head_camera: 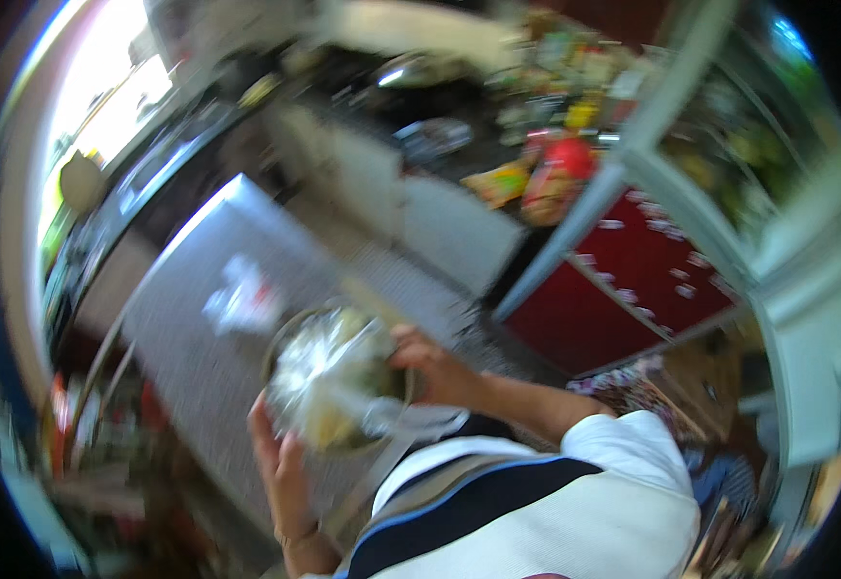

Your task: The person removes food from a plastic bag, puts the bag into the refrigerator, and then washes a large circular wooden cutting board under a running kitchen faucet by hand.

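A round bowl or basin [270,354] is held between my two hands above the table's near part. In it lies a clear plastic bag [330,362] with pale and greenish contents, blurred, which I cannot name. My left hand [279,449] presses on the bowl's lower left side, fingers pointing up. My right hand [431,365] grips the rim at the right, its arm coming from a white sleeve. A crumpled white plastic bag with a red mark [247,298] lies on the table [196,362], just beyond the bowl.
Past the table, a dark counter holds a clear plastic package [431,137], a yellow packet [496,184], a red-topped bag [561,177] and several bottles and jars. A red cabinet with a pale frame [608,289] stands at the right. A bright window [113,79] is at the upper left.
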The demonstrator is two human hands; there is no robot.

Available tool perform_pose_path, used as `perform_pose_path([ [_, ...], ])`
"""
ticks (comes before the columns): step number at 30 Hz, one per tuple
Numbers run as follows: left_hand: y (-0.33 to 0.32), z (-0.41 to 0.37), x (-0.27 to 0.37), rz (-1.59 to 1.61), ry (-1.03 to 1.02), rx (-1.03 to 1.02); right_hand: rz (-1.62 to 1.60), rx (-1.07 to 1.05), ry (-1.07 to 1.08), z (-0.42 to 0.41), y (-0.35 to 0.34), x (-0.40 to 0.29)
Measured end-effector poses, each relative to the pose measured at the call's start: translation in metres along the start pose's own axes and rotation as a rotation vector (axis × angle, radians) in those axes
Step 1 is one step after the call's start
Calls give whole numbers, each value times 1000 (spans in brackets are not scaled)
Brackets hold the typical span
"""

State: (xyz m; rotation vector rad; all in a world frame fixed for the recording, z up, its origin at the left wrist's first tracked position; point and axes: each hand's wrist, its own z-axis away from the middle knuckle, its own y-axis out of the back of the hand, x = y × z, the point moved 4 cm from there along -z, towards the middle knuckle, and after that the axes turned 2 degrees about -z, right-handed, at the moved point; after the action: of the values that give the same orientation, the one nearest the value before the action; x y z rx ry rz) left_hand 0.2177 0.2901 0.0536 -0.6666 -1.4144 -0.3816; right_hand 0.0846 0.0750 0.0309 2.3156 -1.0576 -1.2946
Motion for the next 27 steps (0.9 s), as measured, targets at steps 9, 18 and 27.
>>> perform_pose_path([
  [9, -285, -32, 88, 80, -233, -615, 395, 286, -369, 76, 300, -96],
  [18, -487, -32, 61, 113, -450, -813, 775, 760, -212, 108, 598, -124],
  [27, -450, -85, -43, -194, -230, -501, 1100, 1020, -359, 93, 789, -55],
])
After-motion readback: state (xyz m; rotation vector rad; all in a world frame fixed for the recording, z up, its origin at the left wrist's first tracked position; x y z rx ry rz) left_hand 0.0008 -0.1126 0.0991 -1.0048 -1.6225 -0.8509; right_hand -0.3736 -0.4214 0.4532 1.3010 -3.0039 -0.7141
